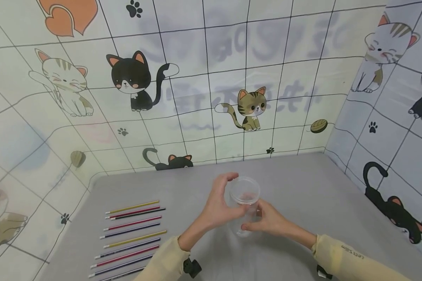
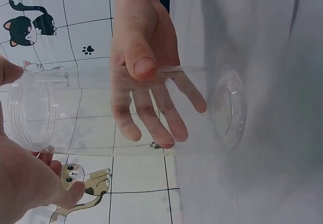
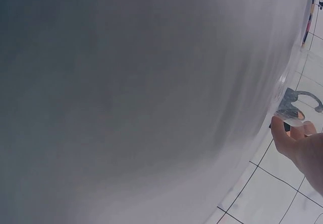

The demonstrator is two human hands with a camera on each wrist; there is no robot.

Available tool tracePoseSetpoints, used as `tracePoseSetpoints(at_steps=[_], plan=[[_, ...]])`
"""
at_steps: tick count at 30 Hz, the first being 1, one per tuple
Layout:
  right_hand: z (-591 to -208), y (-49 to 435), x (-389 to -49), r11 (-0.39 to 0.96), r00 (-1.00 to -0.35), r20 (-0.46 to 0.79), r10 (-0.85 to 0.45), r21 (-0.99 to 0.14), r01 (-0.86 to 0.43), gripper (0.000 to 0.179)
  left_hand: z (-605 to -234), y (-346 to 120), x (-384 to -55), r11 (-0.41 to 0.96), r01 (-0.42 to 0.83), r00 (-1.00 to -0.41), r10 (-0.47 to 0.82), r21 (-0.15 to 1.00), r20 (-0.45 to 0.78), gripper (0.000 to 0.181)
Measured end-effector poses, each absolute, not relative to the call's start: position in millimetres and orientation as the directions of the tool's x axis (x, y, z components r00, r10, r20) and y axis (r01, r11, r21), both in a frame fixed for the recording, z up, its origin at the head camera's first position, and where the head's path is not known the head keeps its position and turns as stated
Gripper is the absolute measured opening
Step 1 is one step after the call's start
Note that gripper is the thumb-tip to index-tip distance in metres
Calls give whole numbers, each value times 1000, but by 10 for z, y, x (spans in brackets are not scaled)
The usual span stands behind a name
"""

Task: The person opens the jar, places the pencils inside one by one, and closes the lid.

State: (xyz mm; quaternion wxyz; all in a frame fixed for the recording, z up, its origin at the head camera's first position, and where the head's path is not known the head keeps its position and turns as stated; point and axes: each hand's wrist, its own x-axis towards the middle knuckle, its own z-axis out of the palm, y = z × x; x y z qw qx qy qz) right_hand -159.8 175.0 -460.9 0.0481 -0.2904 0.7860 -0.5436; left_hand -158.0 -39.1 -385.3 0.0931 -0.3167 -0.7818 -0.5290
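A clear plastic jar (image 1: 244, 191), round and see-through, stands upright between both hands in the head view. My left hand (image 1: 218, 207) grips it near the top rim, thumb across the near side and fingers round the far left. Lower down on the right side, my right hand (image 1: 270, 220) holds the wall between thumb and fingers. The left wrist view has the jar (image 2: 91, 133) lying sideways across it, with the right hand's fingers visible through the wall. A large blurred grey surface fills most of the right wrist view, with a hand (image 3: 303, 151) at its right edge.
Several pencils (image 1: 131, 223) in yellow, red, blue and black lie in a row at the left of the grey table (image 1: 292, 175). Behind and at both sides hangs a white gridded cloth (image 1: 197, 128) printed with cats.
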Motion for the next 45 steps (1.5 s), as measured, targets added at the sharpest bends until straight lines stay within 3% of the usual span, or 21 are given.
tracePoseSetpoints(at_steps=[4,11,20,29,37,45], plan=[[-4609,1747,-1599,256,-831,240,-501,-877,-408,77,-3849,-384,-1577,244,609,-774,388,755,500,69],[-4587,1752,-1583,242,-827,230,-513,-886,-396,77,-3858,-366,-1552,259,544,-825,337,798,453,78],[-4582,1751,-1579,240,-834,233,-501,-888,-392,79,-3849,-352,-1573,256,631,-763,371,732,529,70],[-4591,1759,-1578,243,-831,236,-503,-884,-398,77,-3830,-300,-1537,306,599,-799,284,740,530,70],[-4596,1761,-1586,244,-829,234,-508,-884,-399,77,-3815,-281,-1528,330,628,-778,266,705,569,69],[-4598,1762,-1588,242,-825,244,-509,-880,-410,77,-3764,-304,-1499,303,592,-806,239,747,542,69]])
